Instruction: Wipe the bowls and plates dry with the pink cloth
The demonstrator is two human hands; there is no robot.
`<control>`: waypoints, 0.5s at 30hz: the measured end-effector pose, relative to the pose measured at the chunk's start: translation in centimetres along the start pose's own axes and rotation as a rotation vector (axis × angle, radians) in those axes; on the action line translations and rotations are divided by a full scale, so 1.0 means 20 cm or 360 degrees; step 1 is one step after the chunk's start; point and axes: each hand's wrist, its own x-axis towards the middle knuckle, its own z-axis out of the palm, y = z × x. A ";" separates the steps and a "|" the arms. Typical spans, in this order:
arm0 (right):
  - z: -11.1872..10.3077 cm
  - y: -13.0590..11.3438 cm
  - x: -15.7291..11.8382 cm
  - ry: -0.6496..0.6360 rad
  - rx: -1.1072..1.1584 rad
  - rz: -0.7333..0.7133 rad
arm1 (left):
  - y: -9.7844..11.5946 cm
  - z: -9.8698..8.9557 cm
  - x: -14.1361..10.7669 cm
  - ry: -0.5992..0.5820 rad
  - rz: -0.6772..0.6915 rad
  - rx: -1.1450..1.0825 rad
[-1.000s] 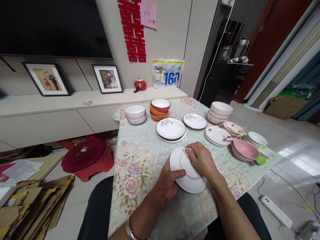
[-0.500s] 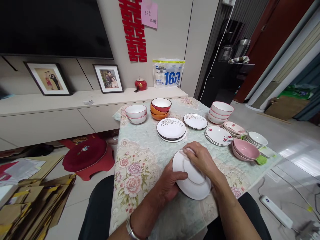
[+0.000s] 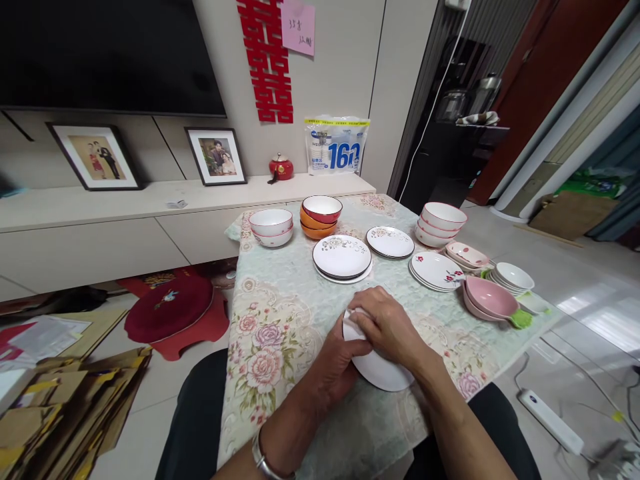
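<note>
A white plate is held over the near part of the table, much of it hidden by my hands. My left hand grips its left edge, the thumb lying across the surface. Bunched fingers of my right hand press at the plate's upper left rim, closed on what looks like a white tissue; only a bit of it shows. Just beyond my hands lie stacked dark-rimmed plates with a floral print. Another small stack of such plates is to their right.
White bowls and orange and red bowls stand at the back. On the right are flowered plates, stacked bowls, pink dishes and small white bowls. A red stool is left of the table.
My right hand has slid left and up toward the plate's rim, its fingers more bunched. The plate has tilted; its foot ring no longer shows.
</note>
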 end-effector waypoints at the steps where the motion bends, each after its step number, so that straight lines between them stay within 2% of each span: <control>1: -0.01 -0.02 0.00 -0.0060 0.0044 -0.0080 | 0.00 0.00 0.00 -0.0026 0.0012 0.0014; 3: -0.01 -0.04 0.00 -0.0130 0.0124 -0.0175 | 0.00 0.00 0.00 -0.0065 0.0020 0.0043; 5: -0.01 0.00 0.00 -0.0084 0.0174 -0.0145 | 0.01 0.00 0.00 -0.0069 0.0001 0.0075; 9: -0.01 0.15 -0.01 0.0143 0.0107 0.0278 | 0.02 -0.02 0.00 -0.0076 -0.0028 0.0037; 12: -0.01 0.26 -0.03 0.0133 -0.0023 0.0605 | 0.02 -0.02 0.00 0.0033 0.0003 0.0011; 15: -0.01 0.30 -0.04 0.0155 -0.0169 0.0755 | 0.02 -0.02 0.00 0.0123 0.0059 -0.0011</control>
